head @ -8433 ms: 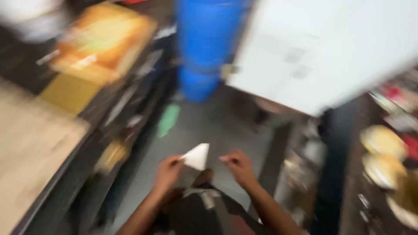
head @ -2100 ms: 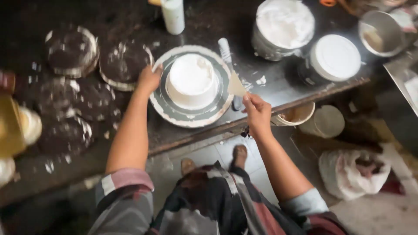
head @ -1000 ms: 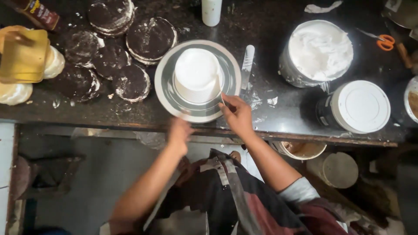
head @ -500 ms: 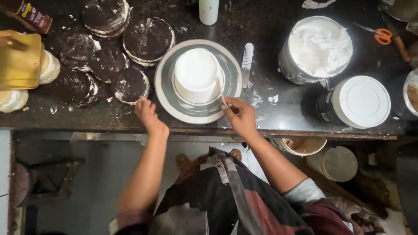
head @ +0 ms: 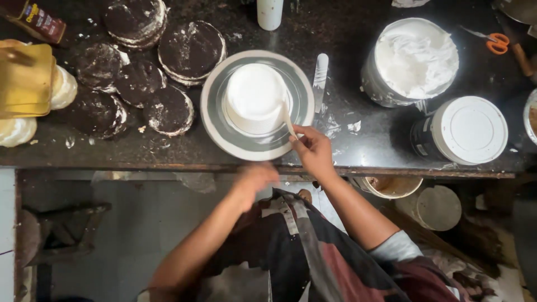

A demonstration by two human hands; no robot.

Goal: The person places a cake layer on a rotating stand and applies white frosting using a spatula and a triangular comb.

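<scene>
1. Two hands: my right hand (head: 314,152) pinches a thin scraper (head: 287,121) against the white frosted cake (head: 256,98), which sits up-left of it on the grey turntable (head: 218,126).
2. My left hand (head: 254,178) blurs below the turntable's edge; I cannot tell its grip.
3. Chocolate cake layers (head: 168,109) lie left, a palette knife (head: 320,81) and cream bucket (head: 415,59) right.

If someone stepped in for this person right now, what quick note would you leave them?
Right hand holds a thin scraper against the side of the white iced cake, which sits on the grey turntable.
Left hand is blurred, free, at the counter edge below the turntable.
Spatula lies right of the turntable; tub of white cream further right.
Done: cake coated white.
Left: dark cake layers at left remain uncoated.
</scene>
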